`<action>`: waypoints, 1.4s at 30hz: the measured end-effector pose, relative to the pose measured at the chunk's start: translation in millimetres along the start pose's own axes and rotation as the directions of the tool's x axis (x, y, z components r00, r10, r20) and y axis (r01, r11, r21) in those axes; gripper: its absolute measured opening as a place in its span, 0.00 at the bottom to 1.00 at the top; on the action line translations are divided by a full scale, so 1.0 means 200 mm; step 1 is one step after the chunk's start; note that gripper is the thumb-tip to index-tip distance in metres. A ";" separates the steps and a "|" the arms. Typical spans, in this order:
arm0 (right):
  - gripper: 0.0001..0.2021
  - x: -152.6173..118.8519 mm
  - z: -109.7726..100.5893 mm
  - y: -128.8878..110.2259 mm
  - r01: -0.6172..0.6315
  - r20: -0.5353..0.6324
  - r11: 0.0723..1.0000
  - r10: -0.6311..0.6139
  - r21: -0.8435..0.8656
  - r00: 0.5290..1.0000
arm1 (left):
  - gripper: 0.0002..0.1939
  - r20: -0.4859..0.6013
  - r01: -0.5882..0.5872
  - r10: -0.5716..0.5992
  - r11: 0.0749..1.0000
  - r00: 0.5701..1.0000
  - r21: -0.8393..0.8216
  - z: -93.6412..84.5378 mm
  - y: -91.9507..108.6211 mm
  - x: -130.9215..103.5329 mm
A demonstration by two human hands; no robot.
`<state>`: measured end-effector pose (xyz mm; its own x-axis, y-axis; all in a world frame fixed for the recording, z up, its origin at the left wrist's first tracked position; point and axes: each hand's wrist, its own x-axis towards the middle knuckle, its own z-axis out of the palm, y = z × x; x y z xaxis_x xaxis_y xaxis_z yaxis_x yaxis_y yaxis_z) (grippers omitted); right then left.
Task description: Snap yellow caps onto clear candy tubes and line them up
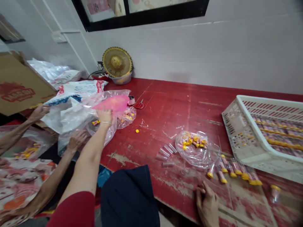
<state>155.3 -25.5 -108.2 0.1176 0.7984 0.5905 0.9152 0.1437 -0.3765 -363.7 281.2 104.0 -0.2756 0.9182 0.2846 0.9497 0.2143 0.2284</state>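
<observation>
My left hand (pixel 105 116) reaches far over the table, closed at the lower edge of a pink plastic piece (pixel 115 103) and slightly blurred. Beneath it spreads a clear plastic bag (pixel 110 134) with small yellow-capped pieces inside. My right hand (pixel 207 205) lies at the near table edge with its fingers curled in; whether they pinch anything is hidden. Close to it are a clear bag of yellow-capped pieces (pixel 193 145), several clear empty tubes (pixel 167 150) and a row of filled tubes with yellow caps (pixel 236 168). A single capped tube (pixel 275 193) stands farther right.
A white crate (pixel 248 135) holds rows of filled tubes. At left, a co-worker's hands (pixel 77 140) are at the plastic bags, near a cardboard box (pixel 21 85). Red scissors (pixel 139 104), a tape roll (pixel 131 100), a yellow cap (pixel 137 130) and a gold hat (pixel 117 62) are on the red table (pixel 170 104).
</observation>
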 end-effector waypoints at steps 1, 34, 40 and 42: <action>0.22 0.00 -0.01 0.00 0.000 0.008 1.000 0.000 0.004 1.000 | 0.16 -0.001 0.031 -0.031 0.999 1.000 0.032 -0.03 -0.08 -0.03; 0.21 0.35 -0.26 -0.17 -0.694 0.394 0.275 0.659 0.666 0.640 | 0.35 0.104 -0.028 0.076 0.915 0.992 -0.402 0.55 1.10 -1.97; 0.16 0.29 -0.21 -0.14 -0.282 0.093 0.937 0.268 0.208 0.959 | 0.34 0.107 -0.042 0.090 0.921 0.990 -0.386 0.54 1.11 -1.96; 0.14 0.26 -0.17 -0.12 -0.064 0.125 0.995 0.055 0.072 0.991 | 0.34 0.109 -0.042 0.089 0.925 0.990 -0.377 0.54 1.11 -1.97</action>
<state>152.4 -7.9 -44.2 0.1184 0.8717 0.4755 0.8757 0.1341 -0.4638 -28.9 3.3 -57.5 -0.1722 0.9644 0.2008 0.8341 0.0343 0.5506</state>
